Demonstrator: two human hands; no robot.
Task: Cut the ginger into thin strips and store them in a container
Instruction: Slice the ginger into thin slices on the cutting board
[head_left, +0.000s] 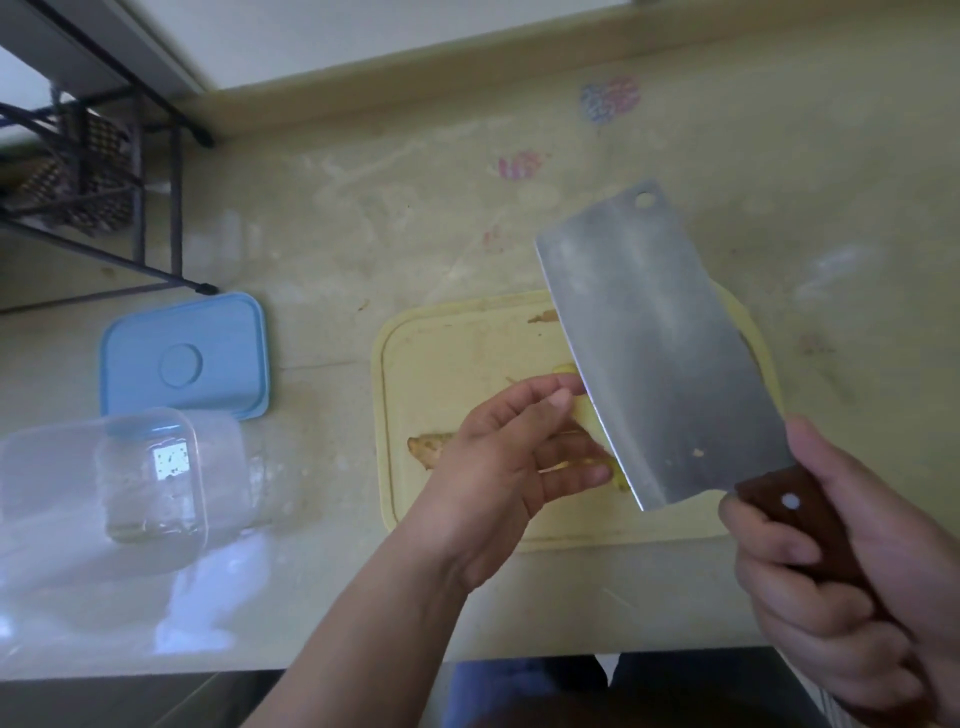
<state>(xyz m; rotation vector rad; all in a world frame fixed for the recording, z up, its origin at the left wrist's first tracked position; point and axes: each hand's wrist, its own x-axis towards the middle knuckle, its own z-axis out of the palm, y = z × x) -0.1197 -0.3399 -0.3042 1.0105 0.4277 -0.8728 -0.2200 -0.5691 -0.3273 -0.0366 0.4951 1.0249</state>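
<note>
**Cleaver raised over ginger on a pale countertop**

Gripping the brown wooden handle, the right hand (836, 582) holds a broad steel cleaver (660, 353) tilted above the yellow cutting board (457, 353) at centre frame. The left hand (514, 452) reaches in from the bottom, fingers loosely extended over pale ginger (582, 410) pieces beside the blade edge; whether it actually pinches them cannot be told. A brownish ginger peel (426, 447) lies on the board just left of that hand.

The board sits on a glossy, cream-coloured counter (363, 218) with smears and faint pink and blue marks toward the upper right. At lower left stands a clear plastic container (104, 493), open, and just above it lies its blue lid (187, 356). A dark metal rack (104, 171) fills the upper left corner, against a pale wall.
</note>
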